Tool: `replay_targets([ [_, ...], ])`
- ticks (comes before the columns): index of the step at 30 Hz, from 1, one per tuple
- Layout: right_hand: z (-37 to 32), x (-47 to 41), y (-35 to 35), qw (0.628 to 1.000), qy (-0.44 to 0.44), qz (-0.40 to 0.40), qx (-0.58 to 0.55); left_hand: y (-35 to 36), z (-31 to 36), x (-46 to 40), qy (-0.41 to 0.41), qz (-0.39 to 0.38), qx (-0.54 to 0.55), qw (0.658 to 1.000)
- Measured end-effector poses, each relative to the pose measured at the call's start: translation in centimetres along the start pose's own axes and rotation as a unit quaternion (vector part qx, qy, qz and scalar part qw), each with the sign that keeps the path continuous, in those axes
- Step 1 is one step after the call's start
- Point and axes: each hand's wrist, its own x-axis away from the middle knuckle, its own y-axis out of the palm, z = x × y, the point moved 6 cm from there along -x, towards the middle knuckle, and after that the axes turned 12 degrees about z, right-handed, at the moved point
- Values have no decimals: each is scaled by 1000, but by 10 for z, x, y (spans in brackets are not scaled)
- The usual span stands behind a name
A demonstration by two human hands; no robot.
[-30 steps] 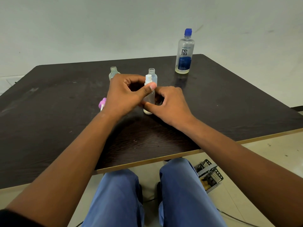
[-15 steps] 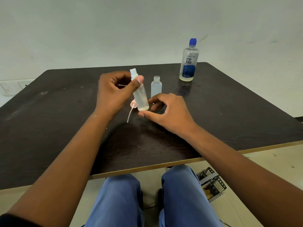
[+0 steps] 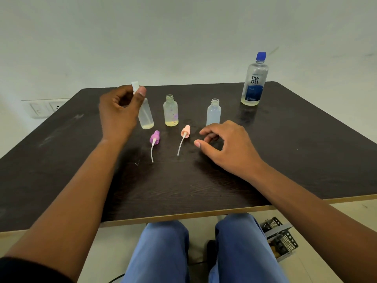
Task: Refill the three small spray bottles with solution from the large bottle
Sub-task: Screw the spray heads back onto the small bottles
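Three small bottles on the table (image 3: 285,160): left hand (image 3: 118,113) pinches the white-capped bottle (image 3: 145,115) near its top, body hanging below the fingers. Right hand (image 3: 222,144) hovers loosely curled, empty. Large bottle (image 3: 254,82) far right, capped.

The left hand (image 3: 119,111) grips a white-capped translucent small spray bottle (image 3: 145,115) at ten o'clock of the dark wooden bench (image 3: 285,160); the right hand (image 3: 226,146) hovers, fingers loosely curled.

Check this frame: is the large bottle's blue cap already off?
No, the large bottle stands at the table's far right corner with its blue cap on.
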Motion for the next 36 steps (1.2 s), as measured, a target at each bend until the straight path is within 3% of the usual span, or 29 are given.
replay_targets([
  [9,-17,2,5,998,-56,-12,35,0,-24,2,-33,1,-106,994],
  [22,-36,-40,50,995,-33,-41,80,-5,-16,6,-73,9,-135,988],
  [30,-33,-35,53,994,-12,-52,97,-3,-5,9,-49,-9,-141,989],
  [36,-29,-34,45,997,12,-37,70,-10,11,9,1,51,-143,988],
])
